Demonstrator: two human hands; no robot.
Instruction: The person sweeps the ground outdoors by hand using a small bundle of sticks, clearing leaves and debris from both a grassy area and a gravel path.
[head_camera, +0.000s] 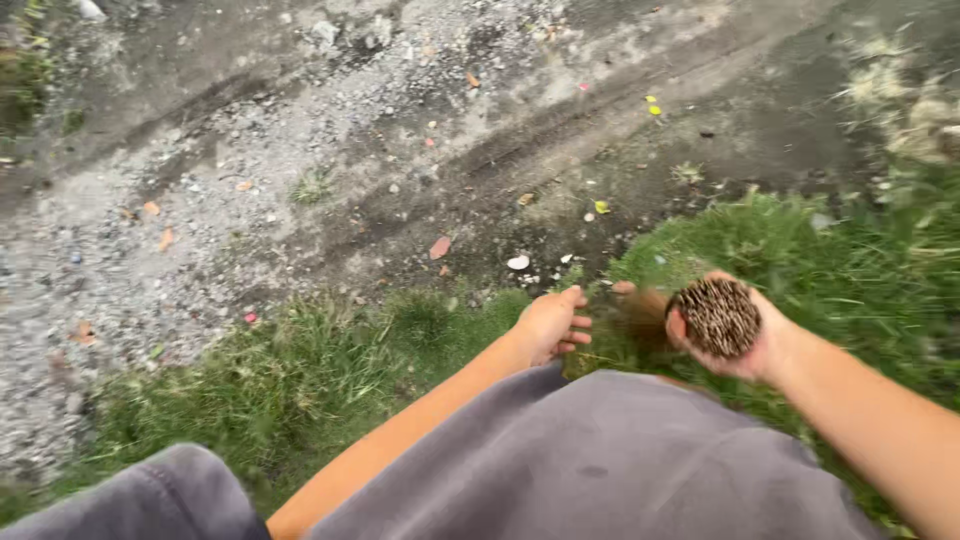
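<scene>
My right hand (752, 345) grips a thick bundle of thin brown sticks (718, 316), a stick broom seen end-on, with its cut ends facing the camera. The bundle's far part is blurred and runs down into the grass (780, 240). My left hand (552, 325) is loosely curled just left of the bundle, over the grass edge, and holds nothing that I can see. My grey shorts (600, 460) fill the lower middle of the view.
A gravel and dirt path (300, 150) runs across the top, strewn with fallen leaves (440, 247), small stones and coloured bits of litter. A strip of grass (300, 380) borders it below. Pale dry plants (900, 100) stand at the top right.
</scene>
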